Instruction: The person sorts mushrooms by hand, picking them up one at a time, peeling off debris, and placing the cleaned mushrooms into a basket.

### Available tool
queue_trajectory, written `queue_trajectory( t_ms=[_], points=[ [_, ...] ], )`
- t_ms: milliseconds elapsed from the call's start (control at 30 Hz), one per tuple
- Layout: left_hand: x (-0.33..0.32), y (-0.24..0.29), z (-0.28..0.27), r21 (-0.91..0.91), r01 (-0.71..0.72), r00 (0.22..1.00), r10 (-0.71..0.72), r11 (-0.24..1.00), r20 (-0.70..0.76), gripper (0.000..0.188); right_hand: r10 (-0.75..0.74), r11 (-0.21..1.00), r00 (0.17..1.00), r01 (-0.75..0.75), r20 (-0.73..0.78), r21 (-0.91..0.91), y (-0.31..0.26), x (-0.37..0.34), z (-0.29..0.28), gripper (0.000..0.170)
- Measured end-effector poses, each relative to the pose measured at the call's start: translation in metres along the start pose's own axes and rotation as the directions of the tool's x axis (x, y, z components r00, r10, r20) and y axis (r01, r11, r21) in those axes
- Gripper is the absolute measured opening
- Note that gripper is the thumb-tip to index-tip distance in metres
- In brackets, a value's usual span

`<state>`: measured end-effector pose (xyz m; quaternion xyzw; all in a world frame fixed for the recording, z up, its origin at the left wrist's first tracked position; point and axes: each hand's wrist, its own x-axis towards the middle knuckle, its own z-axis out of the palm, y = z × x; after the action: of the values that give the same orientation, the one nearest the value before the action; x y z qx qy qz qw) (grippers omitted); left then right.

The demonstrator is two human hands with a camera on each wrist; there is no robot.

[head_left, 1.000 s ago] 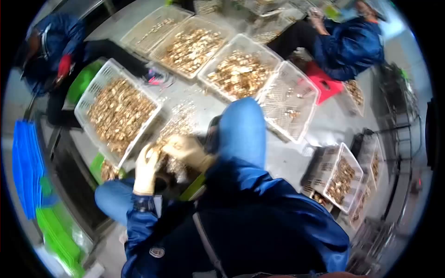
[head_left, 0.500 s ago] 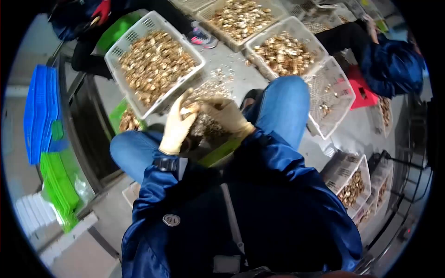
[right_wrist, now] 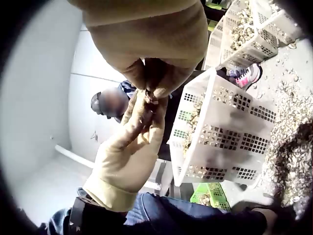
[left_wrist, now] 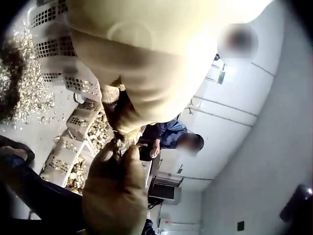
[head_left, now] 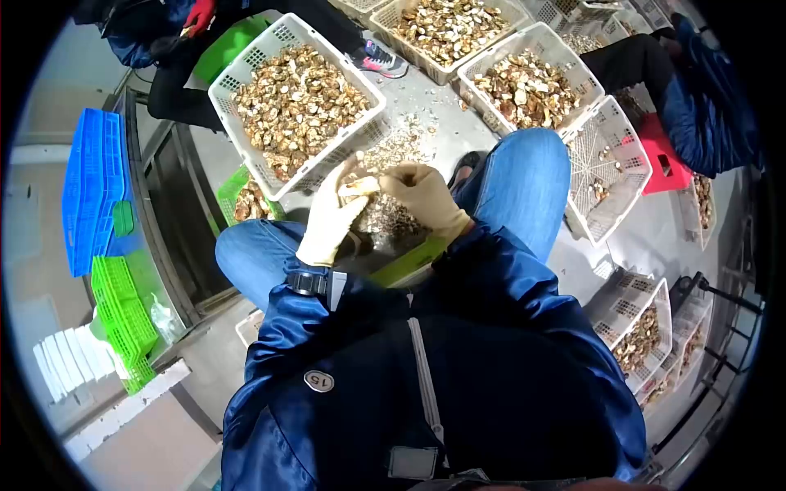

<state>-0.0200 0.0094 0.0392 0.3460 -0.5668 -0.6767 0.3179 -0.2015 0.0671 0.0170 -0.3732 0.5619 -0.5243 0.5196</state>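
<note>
Both hands wear cream gloves and meet over the lap in the head view. My left hand (head_left: 326, 221) holds a small pale brown mushroom-like piece (right_wrist: 151, 100) between thumb and fingers. Facing it, my right hand (head_left: 422, 196) has its thumb and fingertips drawn together, pinching the near end of that piece in the right wrist view. Most of the piece is hidden by the gloves. Beneath the hands lies a heap of greyish-white scraps (head_left: 389, 217) on the floor, with a green edge (head_left: 409, 262) close to the lap.
A large white crate (head_left: 372, 106) of brown and cream pieces stands ahead, with a small green basket (head_left: 225, 196) at the left knee. More white crates (head_left: 589, 217) stand to the right. Two people sit nearby, one beside a red stool (head_left: 661, 164). Blue crates (head_left: 92, 192) are stacked at left.
The head view has swung, so crates and hands appear shifted to the right. The hands stay together at the piece, the right hand's fingertips now bunched more clearly toward the left.
</note>
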Motion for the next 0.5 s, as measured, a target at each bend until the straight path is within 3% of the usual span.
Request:
queue_trajectory(
  t_ms=[67,100,167,200,233,300,367,400,433,500],
  points=[
    [0.005,-0.010,-0.004,-0.325,0.086,0.994,-0.105,0.942,-0.041,0.066,0.031,0.996,0.999,-0.030,-0.012,0.083,0.012,0.006,-0.005,0.022],
    [0.008,-0.009,-0.001,-0.517,0.072,0.996,-0.092,0.853,-0.013,0.063,0.050,0.989,0.998,-0.044,-0.039,0.141,0.017,0.008,-0.007,0.022],
    [0.007,0.000,0.003,-0.423,0.137,0.982,-0.180,0.895,-0.062,0.058,0.092,0.964,0.992,-0.066,-0.089,0.257,0.028,0.011,-0.010,0.022],
    [0.009,-0.006,0.000,-0.148,0.085,0.994,-0.093,0.985,-0.048,0.053,0.083,0.984,0.984,-0.055,-0.160,0.170,0.022,0.009,-0.009,0.020],
    [0.010,-0.015,-0.003,-0.713,0.121,0.990,-0.137,0.690,0.035,0.051,-0.002,0.999,0.991,0.006,-0.135,0.034,0.021,0.007,-0.010,0.020],
    [0.015,-0.024,-0.007,-0.753,0.170,0.980,-0.192,0.635,0.059,0.052,-0.159,0.962,0.985,0.140,-0.063,-0.234,0.019,0.005,-0.014,0.023],
    [0.023,-0.045,-0.015,-0.818,0.218,0.962,-0.258,0.533,0.088,0.051,-0.490,0.677,0.868,0.437,0.081,-0.592,0.056,0.009,-0.018,0.024],
    [0.027,-0.047,-0.017,-0.771,0.255,0.924,-0.382,0.584,0.016,0.044,-0.474,0.655,0.872,0.442,0.121,-0.613,0.053,0.007,-0.020,0.023],
    [0.039,-0.052,-0.020,-0.654,0.321,0.921,-0.387,0.685,0.046,0.037,-0.452,0.631,0.878,0.439,0.156,-0.639,0.050,0.006,-0.022,0.021],
    [0.054,-0.056,-0.016,-0.596,0.378,0.897,-0.440,0.709,0.046,0.030,-0.245,0.665,0.950,0.310,0.194,-0.679,0.054,0.006,-0.024,0.019]
  ],
)
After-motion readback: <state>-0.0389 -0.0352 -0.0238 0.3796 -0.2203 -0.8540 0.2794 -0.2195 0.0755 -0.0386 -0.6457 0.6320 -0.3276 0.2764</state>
